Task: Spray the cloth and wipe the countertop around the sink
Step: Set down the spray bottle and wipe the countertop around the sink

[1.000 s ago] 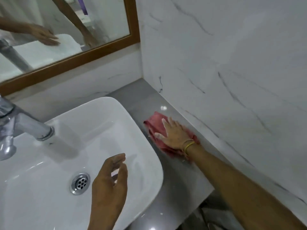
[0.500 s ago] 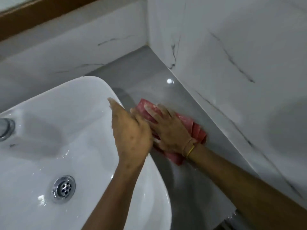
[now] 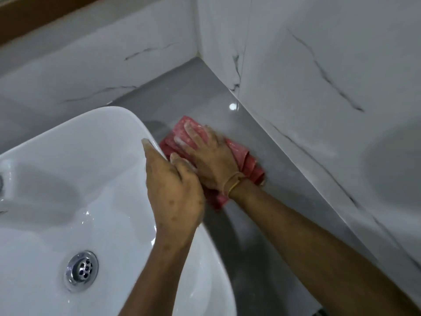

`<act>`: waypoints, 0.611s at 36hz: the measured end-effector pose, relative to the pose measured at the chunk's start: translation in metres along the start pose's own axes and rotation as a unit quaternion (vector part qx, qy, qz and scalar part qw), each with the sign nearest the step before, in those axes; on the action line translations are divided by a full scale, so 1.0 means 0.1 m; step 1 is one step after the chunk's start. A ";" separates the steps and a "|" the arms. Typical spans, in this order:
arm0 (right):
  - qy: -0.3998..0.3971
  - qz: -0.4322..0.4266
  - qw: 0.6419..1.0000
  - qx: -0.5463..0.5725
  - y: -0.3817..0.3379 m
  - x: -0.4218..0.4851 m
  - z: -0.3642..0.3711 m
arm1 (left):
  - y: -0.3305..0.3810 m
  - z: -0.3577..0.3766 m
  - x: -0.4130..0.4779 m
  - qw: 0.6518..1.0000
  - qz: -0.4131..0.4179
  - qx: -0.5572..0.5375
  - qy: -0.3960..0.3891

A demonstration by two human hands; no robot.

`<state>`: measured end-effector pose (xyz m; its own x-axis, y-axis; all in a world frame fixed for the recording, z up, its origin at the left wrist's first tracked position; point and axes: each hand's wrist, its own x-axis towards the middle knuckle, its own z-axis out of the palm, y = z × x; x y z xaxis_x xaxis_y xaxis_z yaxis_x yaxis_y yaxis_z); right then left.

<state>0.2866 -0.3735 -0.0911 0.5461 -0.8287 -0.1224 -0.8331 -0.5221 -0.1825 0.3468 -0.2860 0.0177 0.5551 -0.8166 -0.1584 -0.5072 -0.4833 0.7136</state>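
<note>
A crumpled red cloth point(image 3: 248, 163) lies on the grey countertop point(image 3: 193, 92), just right of the white sink point(image 3: 68, 169). My right hand point(image 3: 211, 156) presses flat on the cloth with fingers spread, a yellow band at its wrist. My left hand point(image 3: 175, 192) rests on the sink's right rim, its fingers curled over the edge and touching my right hand. Much of the cloth is hidden under my right hand. No spray bottle is in view.
White marble-look walls point(image 3: 319, 76) close off the counter at the back and right, meeting in a corner. The chrome drain point(image 3: 82, 271) sits in the wet sink bowl. A wooden mirror frame point(image 3: 34, 17) crosses the top left.
My left hand moved from above the sink bowl to the sink's right rim beside my right hand. My right hand with the cloth slid slightly toward the sink. The camera tilted down.
</note>
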 end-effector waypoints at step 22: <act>0.016 0.061 0.997 0.046 -0.23 -2.40 0.43 | 0.02 -0.01 -0.02 1.000 0.002 0.026 -0.006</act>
<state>0.1781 -0.1543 -0.0994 0.4370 -0.8916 -0.1184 -0.8809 -0.3977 -0.2567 0.3453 -0.2848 0.0208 0.5450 -0.8223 -0.1635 -0.5431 -0.4949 0.6783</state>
